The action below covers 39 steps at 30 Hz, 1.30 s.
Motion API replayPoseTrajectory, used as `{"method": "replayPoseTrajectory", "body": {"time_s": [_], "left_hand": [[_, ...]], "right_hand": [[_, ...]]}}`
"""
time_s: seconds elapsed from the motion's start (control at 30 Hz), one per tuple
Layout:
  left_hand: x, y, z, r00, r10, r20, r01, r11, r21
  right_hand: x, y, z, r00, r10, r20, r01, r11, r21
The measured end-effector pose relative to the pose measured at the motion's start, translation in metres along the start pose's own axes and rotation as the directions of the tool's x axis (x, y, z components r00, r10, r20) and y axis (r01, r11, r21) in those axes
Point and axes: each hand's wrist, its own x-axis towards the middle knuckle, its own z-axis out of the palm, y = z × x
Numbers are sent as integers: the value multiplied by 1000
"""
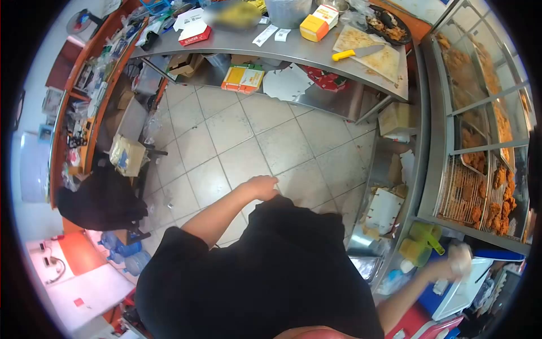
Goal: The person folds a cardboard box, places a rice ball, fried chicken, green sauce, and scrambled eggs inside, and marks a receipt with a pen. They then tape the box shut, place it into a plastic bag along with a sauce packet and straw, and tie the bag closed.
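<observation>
My left hand (262,187) is in front of my black shirt, above the tiled floor. Its fingers look loosely curled, and nothing shows in them. Out to the right, my right hand (460,260) is smeared by motion and looks pale, so its fingers and anything in them cannot be made out. It is over or beside a blue and white box (460,285), close to a green plastic jug (423,240) with a bright green handle. Fried chicken pieces (499,209) lie on wire racks in the glass display case, beyond my right hand.
A steel table (237,48) spans the far side, bearing a cutting board (375,61), a yellow-handled knife (355,52) and an orange-yellow carton (319,24). Cluttered shelves (99,85) line the left. A black-covered chair (101,198) and blue water bottles (127,251) stand at lower left.
</observation>
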Motion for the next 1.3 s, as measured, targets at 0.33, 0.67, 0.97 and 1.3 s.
{"method": "replayPoseTrajectory", "body": {"time_s": [0.33,0.67,0.97,1.3], "left_hand": [[0,-247,-173,840,-383,-384,110,813,-571],[-53,-415,-266,643,-698,-314,-165,274,-947],[33,-630,-480,465,-820,-334,-226,255,-940],[143,-690,-567,837,-514,-191,-105,192,-976]], "right_hand": [[-133,-514,79,-543,-389,744,-781,-92,-618],[-17,-959,140,-464,-857,223,-819,511,262],[14,-1254,113,-166,-949,269,-985,149,-83],[-68,-1371,108,63,-733,678,-610,509,607]]}}
